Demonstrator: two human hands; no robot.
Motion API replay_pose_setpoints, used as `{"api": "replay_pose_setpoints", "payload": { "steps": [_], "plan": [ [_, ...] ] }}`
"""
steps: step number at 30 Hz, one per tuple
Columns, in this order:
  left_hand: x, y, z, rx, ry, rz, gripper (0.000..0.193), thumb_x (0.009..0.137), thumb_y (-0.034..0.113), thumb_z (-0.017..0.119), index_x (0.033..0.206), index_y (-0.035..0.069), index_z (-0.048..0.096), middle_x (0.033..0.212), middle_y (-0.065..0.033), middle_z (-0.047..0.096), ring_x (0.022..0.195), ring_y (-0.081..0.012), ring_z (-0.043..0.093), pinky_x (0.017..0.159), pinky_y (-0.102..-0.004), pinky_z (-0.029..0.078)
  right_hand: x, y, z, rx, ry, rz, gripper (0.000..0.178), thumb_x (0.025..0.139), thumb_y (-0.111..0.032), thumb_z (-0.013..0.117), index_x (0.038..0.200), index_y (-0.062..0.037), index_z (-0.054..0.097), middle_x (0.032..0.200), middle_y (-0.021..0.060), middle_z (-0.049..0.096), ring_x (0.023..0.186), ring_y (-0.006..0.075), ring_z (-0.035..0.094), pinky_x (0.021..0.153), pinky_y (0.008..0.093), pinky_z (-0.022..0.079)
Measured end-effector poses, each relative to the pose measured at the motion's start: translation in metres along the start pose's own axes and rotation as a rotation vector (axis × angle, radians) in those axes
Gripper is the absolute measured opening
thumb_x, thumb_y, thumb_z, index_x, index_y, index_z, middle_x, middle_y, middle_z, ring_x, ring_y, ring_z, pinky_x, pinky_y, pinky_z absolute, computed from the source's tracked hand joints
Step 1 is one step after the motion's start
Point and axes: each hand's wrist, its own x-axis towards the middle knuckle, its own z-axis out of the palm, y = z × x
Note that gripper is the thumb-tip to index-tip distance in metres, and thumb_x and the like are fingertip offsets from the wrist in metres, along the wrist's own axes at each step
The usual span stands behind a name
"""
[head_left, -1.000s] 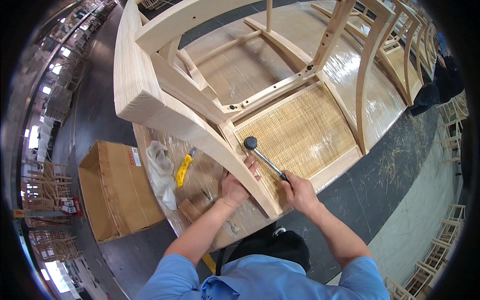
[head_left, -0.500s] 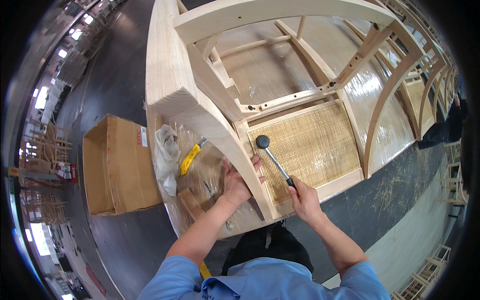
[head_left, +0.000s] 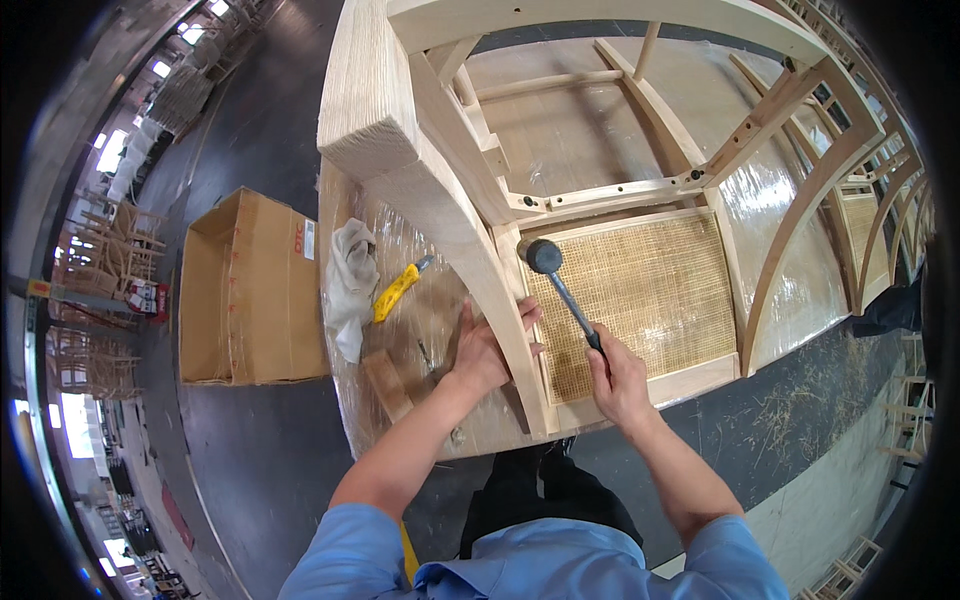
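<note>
Since half a second ago the pale unfinished wooden chair frame point(head_left: 470, 220) sits closer and higher in my view, and the black rubber mallet point(head_left: 545, 257) has come down toward the seat's near left corner.

Frame first: it lies tipped on the film-wrapped round worktable point(head_left: 440, 420), its thick curved back rail running diagonally toward me, bare grain, no finish, open screw holes at the joints. I judge it is laid over so the seat faces up for working.

Woven tan cane seat panel point(head_left: 640, 290) rests inside the frame's rails, even weave, no visible tears.

Open brown cardboard box point(head_left: 250, 290) stands on the dark floor left of the table.

My left hand point(head_left: 485, 345) presses flat, fingers spread, against the curved rail, holding nothing, seemingly steadying it. My right hand point(head_left: 618, 380) is closed around the mallet's handle, head hovering at the panel's corner.

White rag point(head_left: 350, 280), yellow-handled utility knife point(head_left: 398, 290) and small wooden block point(head_left: 385, 383) lie apart on the table's left.
</note>
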Motion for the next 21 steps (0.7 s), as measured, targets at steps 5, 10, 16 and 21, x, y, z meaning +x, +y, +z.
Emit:
{"api": "replay_pose_setpoints", "payload": {
  "steps": [5, 10, 16, 21],
  "plan": [
    [0.000, 0.000, 0.000, 0.046, 0.015, 0.021, 0.060, 0.089, 0.050, 0.077, 0.140, 0.019, 0.071, 0.150, 0.0050, 0.064, 0.134, -0.0172, 0.061, 0.118, -0.0474, 0.038, 0.020, 0.005, -0.004, -0.079, -0.061, -0.015, 0.035, 0.104, -0.013, 0.064, 0.137, -0.0024, 0.061, 0.088, 0.0215, 0.070, 0.075, 0.0414, 0.070, 0.067, 0.0475, 0.055],
    [0.002, 0.002, 0.002, 0.026, 0.014, 0.009, 0.060, 0.090, 0.050, 0.076, 0.141, 0.020, 0.070, 0.151, 0.0051, 0.064, 0.135, -0.0165, 0.059, 0.118, -0.0490, 0.037, 0.029, 0.015, -0.004, -0.166, -0.079, -0.009, 0.035, 0.103, -0.012, 0.064, 0.136, -0.0017, 0.062, 0.086, 0.0226, 0.069, 0.075, 0.0419, 0.070, 0.066, 0.0488, 0.055],
    [0.000, -0.001, 0.004, 0.054, -0.006, -0.028, 0.062, 0.090, 0.052, 0.075, 0.143, 0.021, 0.069, 0.152, 0.0050, 0.062, 0.136, -0.0162, 0.059, 0.119, -0.0499, 0.035, 0.027, -0.003, 0.005, -0.030, 0.078, -0.159, 0.030, 0.103, -0.012, 0.064, 0.131, -0.0010, 0.063, 0.087, 0.0223, 0.070, 0.077, 0.0425, 0.070, 0.067, 0.0489, 0.055],
    [-0.001, -0.002, 0.007, -0.020, -0.172, -0.113, 0.068, 0.094, 0.059, 0.066, 0.154, 0.027, 0.057, 0.162, 0.0087, 0.050, 0.150, -0.0185, 0.043, 0.125, -0.0649, 0.018, 0.023, 0.006, -0.002, -0.114, -0.081, 0.006, 0.034, 0.104, -0.013, 0.063, 0.135, -0.0013, 0.062, 0.086, 0.0223, 0.068, 0.075, 0.0415, 0.070, 0.067, 0.0481, 0.054]
  ]
}}
